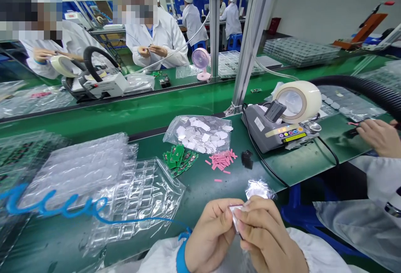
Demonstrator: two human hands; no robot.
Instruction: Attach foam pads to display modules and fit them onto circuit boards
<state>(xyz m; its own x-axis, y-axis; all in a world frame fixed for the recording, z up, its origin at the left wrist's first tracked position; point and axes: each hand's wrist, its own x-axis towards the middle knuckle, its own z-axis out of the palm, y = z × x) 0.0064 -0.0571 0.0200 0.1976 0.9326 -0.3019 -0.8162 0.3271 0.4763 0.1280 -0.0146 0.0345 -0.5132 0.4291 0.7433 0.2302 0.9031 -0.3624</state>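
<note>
My left hand [210,233] and my right hand [266,235] meet at the near edge of the green bench, fingertips pinching one small white square piece [235,213] between them. A blue wrist strap [181,258] with a coiled blue cord [56,206] circles my left wrist. Just beyond my hands lies a small crumpled clear bag [258,188]. Farther out lie a heap of pink strips [222,159], several green circuit boards [179,158], a bag of white square pieces [200,133] and a small black part [247,159].
Clear blister trays [138,197] and a stack of them [78,168] cover the left. A tape dispenser [277,128] with a tape roll [296,100] stands at right, beside a co-worker's hand [380,136]. Across the green conveyor, workers in white coats sit near a pink fan [201,62].
</note>
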